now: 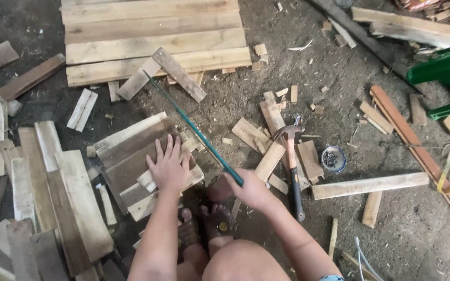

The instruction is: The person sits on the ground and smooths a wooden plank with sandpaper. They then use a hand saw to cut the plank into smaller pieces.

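While we crouch over the dirt floor (pixel 246 99), our left hand (pixel 169 165) lies flat, fingers spread, on top of a small panel of nailed boards (pixel 131 156) that rests on the ground just in front of our feet. Our right hand (pixel 249 188) has its grip clamped on the handle end of a long green-bladed saw (pixel 194 127), and the blade runs up and to the left from that hand, passing just beside the fingertips of the left hand and over the far corner of the panel, its tip reaching toward a loose plank (pixel 179 74). That plank lies slanted across the near edge of a larger pallet of pale boards (pixel 152 36) at the top of the view. We cannot tell whether the blade touches the panel's wood.

Just right of the right hand, a claw hammer (pixel 292 166) lies on the floor with its head away from us, resting across short offcuts. Near it sits a small round blue tin of nails (pixel 334 158). Stacked planks (pixel 53 192) lie to our left, a long board (pixel 370 185) to the right, and a green plastic stool (pixel 446 73) stands well apart at the right edge.
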